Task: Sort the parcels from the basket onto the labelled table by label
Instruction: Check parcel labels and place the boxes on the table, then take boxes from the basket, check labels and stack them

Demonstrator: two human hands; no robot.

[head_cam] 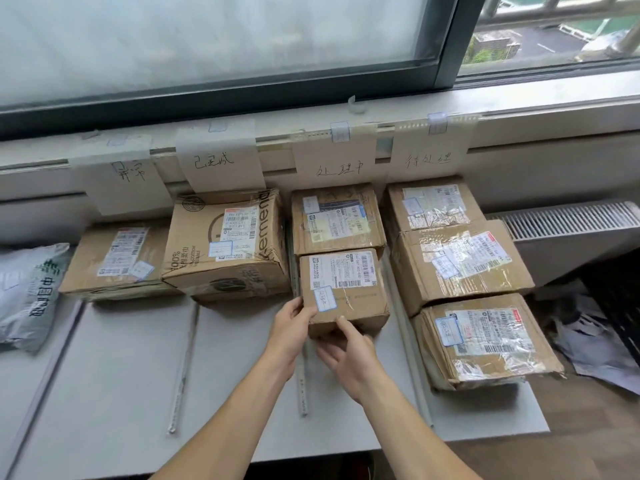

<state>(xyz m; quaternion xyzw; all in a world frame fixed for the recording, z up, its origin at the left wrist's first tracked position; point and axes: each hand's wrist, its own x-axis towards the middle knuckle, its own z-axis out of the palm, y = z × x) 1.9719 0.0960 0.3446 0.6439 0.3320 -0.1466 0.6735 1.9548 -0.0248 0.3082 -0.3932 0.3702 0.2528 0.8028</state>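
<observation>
Under the paper sign (341, 168) reading 处理中, in the third lane of the table (121, 375), a small brown parcel (346, 292) is gripped at its near left corner by both hands. The left hand (291, 327) is curled on the left edge, thumb laid by a blue-bordered sticker (325, 298) (handwriting unreadable). The right hand (349, 355) is wrapped under the near face, thumb on it. The shipping label (343, 271) is turned up, and the slightly longer side is laid across the lane, just before another box (337, 220). Two more signs are read as 已完成 (214, 161) and 待处理 (429, 160). "100% COTTON" is printed on the printed box (225, 251) one lane left.
</observation>
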